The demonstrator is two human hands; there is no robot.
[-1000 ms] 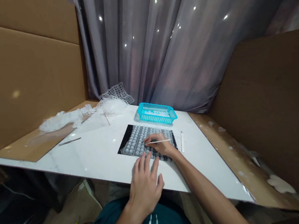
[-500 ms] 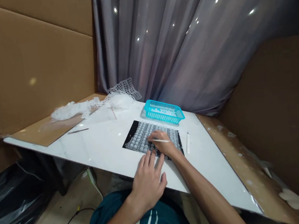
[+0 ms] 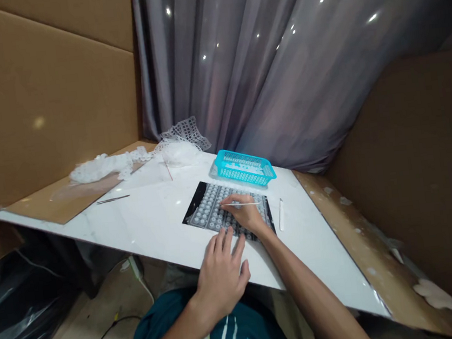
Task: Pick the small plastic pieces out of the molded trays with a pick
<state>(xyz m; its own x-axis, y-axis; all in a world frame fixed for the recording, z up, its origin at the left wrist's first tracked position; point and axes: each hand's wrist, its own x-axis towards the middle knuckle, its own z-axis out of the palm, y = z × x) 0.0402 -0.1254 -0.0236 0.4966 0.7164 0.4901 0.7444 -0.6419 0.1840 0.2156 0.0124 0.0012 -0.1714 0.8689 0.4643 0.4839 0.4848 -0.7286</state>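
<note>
A dark sheet [image 3: 208, 210] covered with rows of small pale round pieces lies on the white table [image 3: 150, 221]. My right hand [image 3: 245, 214] rests on the sheet, its fingers pinched round a thin white stick [image 3: 241, 204] that points left over the round pieces. My left hand [image 3: 221, 276] lies flat at the table's near edge, fingers spread, with its fingertips touching the sheet's near edge.
A turquoise basket [image 3: 242, 168] stands just behind the sheet. A white stick [image 3: 280, 214] lies right of it. A thin metal tool [image 3: 112, 199] and crumpled white perforated sheets [image 3: 119, 161] sit at the far left. Cardboard walls and a grey curtain enclose the table.
My right hand with the stick has shifted slightly up the sheet. My left hand keeps its place at the near edge. The camera view has swung a little.
</note>
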